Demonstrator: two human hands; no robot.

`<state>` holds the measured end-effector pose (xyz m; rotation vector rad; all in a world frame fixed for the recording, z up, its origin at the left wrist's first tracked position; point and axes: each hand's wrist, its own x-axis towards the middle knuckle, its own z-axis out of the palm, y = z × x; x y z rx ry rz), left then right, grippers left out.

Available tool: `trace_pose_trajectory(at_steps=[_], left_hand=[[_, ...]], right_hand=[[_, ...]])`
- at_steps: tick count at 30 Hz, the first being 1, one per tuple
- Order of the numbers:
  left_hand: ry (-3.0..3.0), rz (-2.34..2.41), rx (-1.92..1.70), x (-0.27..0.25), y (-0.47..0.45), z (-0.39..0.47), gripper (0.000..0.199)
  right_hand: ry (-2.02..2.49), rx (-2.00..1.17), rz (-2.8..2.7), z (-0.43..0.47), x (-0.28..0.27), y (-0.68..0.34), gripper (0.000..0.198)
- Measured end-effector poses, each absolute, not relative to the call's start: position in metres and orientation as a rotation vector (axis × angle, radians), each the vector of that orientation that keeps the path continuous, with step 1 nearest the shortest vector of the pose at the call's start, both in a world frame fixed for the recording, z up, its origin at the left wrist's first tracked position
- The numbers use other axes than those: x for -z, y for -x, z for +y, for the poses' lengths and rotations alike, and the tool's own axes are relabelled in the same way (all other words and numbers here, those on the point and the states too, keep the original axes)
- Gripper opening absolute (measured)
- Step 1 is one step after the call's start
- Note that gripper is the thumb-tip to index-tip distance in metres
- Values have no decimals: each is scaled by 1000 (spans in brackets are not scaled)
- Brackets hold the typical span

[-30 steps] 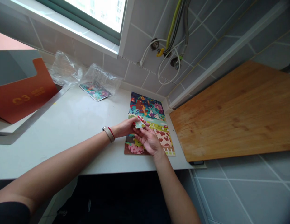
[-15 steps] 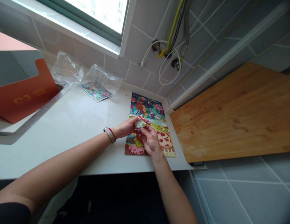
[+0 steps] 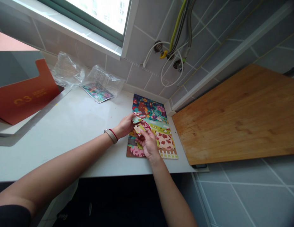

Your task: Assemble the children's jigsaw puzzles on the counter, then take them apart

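Observation:
My left hand (image 3: pixel 126 125) is closed around a few puzzle pieces (image 3: pixel 136 119), the top one pale green with red. Just below and to the right, my right hand (image 3: pixel 148 142) pinches one puzzle piece (image 3: pixel 138 129) in yellow-green and cream. Both hands are above a farm-scene jigsaw puzzle (image 3: pixel 165 141) with a spotted cow, a white fence and a red barn. Part of its left side is hidden behind my hands. Beyond it lies a dark, colourful animal picture (image 3: pixel 150 107), flat against the farm scene's far edge.
A printed picture card (image 3: pixel 97 91) lies partly under clear plastic wrapping (image 3: pixel 105 78) by the wall. At far left stands an orange box (image 3: pixel 26 91). To the right, a large wooden board (image 3: pixel 239 116) leans beside the white counter (image 3: pixel 90 126). Hoses and a white cable (image 3: pixel 165 83) hang above.
My hands have moved apart slightly. The right hand now has a yellow-green and cream piece separate from the pieces in the left, and more of the barn shows.

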<state>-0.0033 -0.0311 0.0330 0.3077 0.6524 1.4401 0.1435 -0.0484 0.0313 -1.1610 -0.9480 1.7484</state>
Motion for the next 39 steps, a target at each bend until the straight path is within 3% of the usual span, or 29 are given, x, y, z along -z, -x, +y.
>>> trace_pose_trajectory(at_steps=[4, 9, 11, 17, 24, 33, 39], left_hand=[[-278, 662, -1485, -32, 11, -28, 22], [-295, 709, -1471, -33, 12, -29, 23], [-294, 731, -1462, -34, 11, -30, 24], [-303, 740, -1447, -32, 12, -29, 26], [-287, 748, -1447, -32, 12, -28, 26], [-301, 744, -1438, -30, 13, -28, 26], [-281, 761, -1437, -34, 12, -30, 27]], right_hand=[[1187, -1594, -1078, -48, -26, -151, 44], [1127, -1571, -1196, -51, -29, -158, 93], [1129, -1595, -1256, -52, -30, -161, 87], [1158, -1481, -1399, -51, -31, -165, 29], [1198, -1515, -1478, -49, -24, -164, 34], [1278, -846, -2082, -57, -18, -162, 10], [1286, -708, -2190, -64, -21, -160, 11]])
